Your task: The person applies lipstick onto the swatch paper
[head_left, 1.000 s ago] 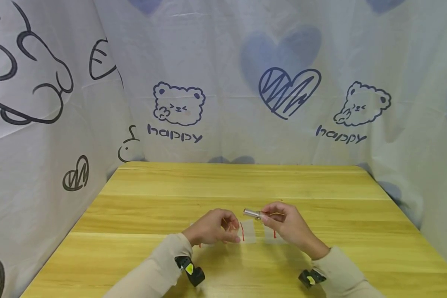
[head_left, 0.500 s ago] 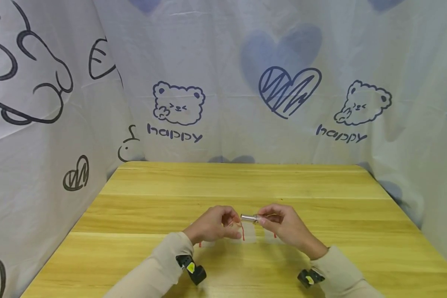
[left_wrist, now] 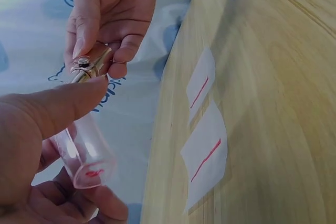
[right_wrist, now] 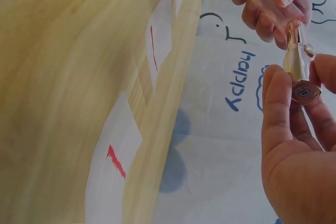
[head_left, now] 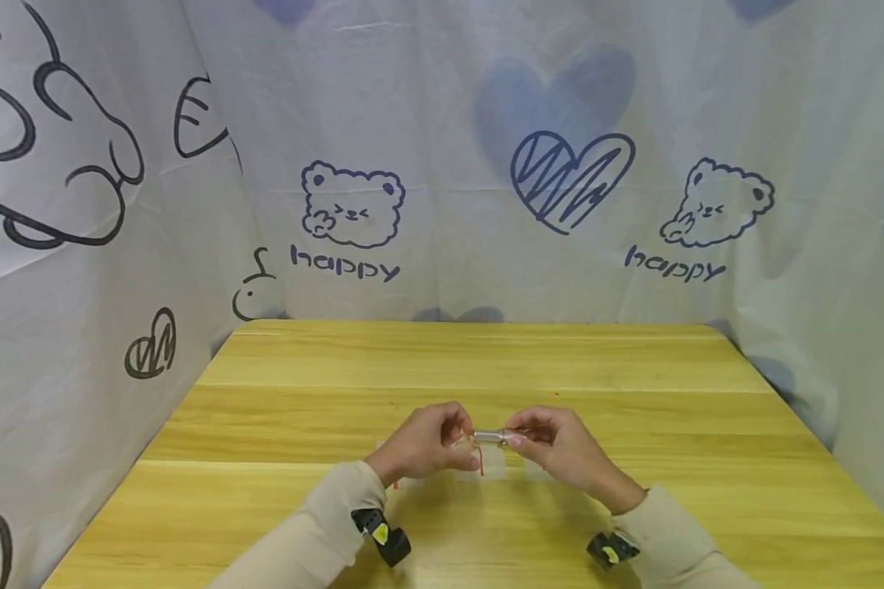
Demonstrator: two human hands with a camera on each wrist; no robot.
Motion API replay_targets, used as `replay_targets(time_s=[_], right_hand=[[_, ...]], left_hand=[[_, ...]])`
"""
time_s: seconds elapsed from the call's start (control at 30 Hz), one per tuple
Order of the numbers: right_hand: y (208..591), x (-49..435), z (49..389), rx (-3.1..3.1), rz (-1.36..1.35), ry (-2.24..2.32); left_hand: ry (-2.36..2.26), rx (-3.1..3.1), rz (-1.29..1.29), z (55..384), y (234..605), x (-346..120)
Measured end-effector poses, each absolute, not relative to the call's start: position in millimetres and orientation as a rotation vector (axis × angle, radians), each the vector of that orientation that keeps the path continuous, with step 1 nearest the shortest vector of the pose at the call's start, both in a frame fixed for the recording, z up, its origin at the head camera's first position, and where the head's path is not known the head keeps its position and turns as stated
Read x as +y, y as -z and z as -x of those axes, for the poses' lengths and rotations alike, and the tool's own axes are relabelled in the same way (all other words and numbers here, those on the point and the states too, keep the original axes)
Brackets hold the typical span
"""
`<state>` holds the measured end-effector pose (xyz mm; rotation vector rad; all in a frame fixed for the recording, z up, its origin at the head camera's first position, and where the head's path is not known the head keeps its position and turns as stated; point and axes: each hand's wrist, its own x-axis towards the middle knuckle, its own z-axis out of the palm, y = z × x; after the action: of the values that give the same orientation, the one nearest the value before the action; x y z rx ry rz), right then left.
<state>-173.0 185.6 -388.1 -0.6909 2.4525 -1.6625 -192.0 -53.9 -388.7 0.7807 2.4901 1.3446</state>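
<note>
In the head view my left hand (head_left: 418, 442) and right hand (head_left: 566, 448) meet over the middle of the table. My left thumb and fingers grip a clear pinkish lipstick cap (left_wrist: 86, 148), with a red smear visible at its closed end. Between my right thumb and fingertips is a shiny silver-gold lipstick tube (right_wrist: 298, 64), a small round knob on its side and a patterned disc on its base. The tube's narrow end is right at the cap's mouth, the two nearly in line. Any lipstick bullet is hidden.
White paper pieces lie on the wooden table (head_left: 442, 360) under the hands, each bearing a red stroke: one paper (left_wrist: 207, 156) nearer the left hand, another paper (right_wrist: 113, 166) by the right. A printed curtain (head_left: 442, 204) stands behind the table.
My right hand has brought the lipstick tube left and slightly down, levelling it until its end meets the cap. My left hand has shifted only a little, still gripping the cap.
</note>
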Motion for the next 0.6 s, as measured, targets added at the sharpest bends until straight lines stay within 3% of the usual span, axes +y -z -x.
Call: replay_targets(time_s=[0.6], right_hand=[[384.2,184.1,170.3,2.547,0.695,1.603]], left_hand=[[-1.369,2.650,-0.832,189.1,391.2,-46.1]])
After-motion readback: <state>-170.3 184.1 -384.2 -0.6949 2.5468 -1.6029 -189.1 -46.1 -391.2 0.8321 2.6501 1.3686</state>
